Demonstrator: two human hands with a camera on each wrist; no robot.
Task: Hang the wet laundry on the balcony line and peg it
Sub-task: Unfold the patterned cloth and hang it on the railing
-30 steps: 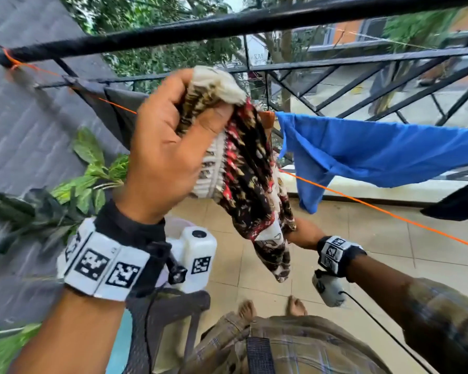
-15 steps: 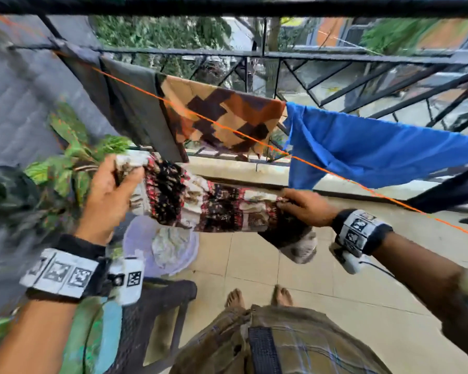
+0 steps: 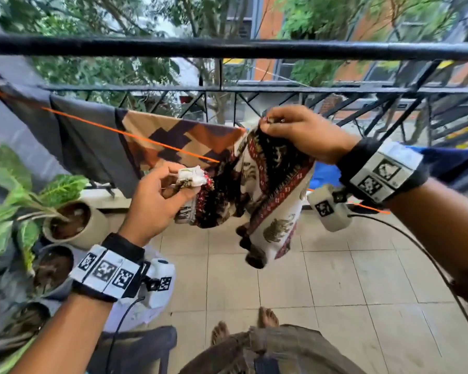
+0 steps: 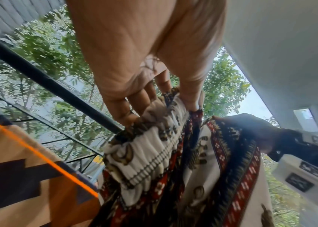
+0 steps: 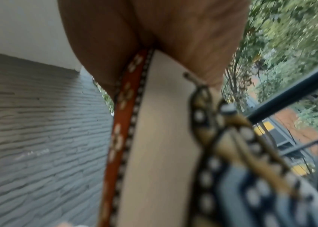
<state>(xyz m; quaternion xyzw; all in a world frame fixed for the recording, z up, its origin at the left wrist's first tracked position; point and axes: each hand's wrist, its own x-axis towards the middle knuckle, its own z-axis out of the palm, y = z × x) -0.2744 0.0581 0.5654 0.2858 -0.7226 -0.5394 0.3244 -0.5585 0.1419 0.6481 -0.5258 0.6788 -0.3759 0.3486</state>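
A patterned garment, white with red, black and brown print, hangs bunched between my two hands right at the orange line. My left hand pinches its gathered white waistband just below the line. My right hand grips another edge of the garment higher up, above the line. A brown zigzag cloth and a dark grey cloth hang on the line to the left, a blue cloth to the right. No peg shows.
The black balcony railing runs across in front, with trees and a building beyond. Potted plants stand at the left by the grey wall. A dark chair and a white basin partly hidden by my left wrist are below left. My bare feet stand on the tiled floor.
Both hands have lifted the patterned garment from waist height up to the line. The right hand now holds its edge above the line, and the garment hangs bunched rather than stretched sideways.
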